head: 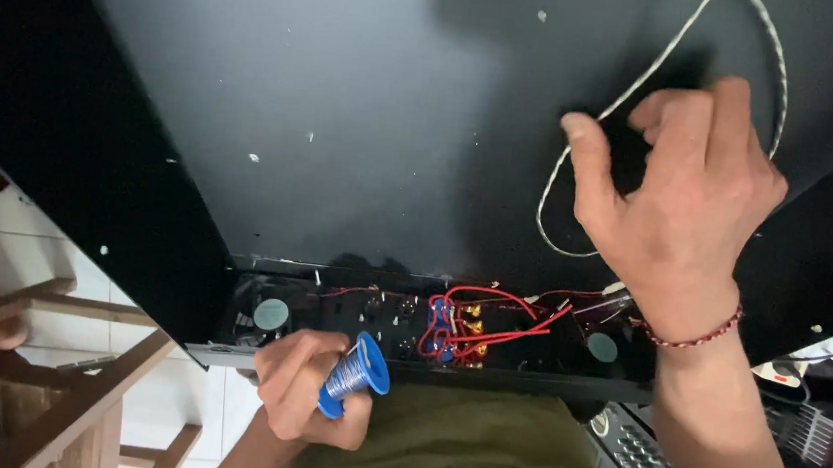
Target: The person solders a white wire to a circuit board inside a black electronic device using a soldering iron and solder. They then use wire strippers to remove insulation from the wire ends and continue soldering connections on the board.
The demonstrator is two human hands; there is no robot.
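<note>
Black equipment chassis lying top-down, rear wiring exposed, both hands at work over it.

At lower left the left hand (301, 385) is closed around a blue spool of solder wire (356, 373), held just in front of the open rear bay, its flared end toward the terminals, apparently to keep it within reach. In the bay, a cluster of red wires (489, 323) runs to brass-coloured terminals (474, 324). To the right the right hand (685, 202), fingers loosely curled and gripping nothing firmly, rests over a braided white cord (586, 138) looping across the black panel (347, 108); whether it pinches the cord cannot be told.
</note>
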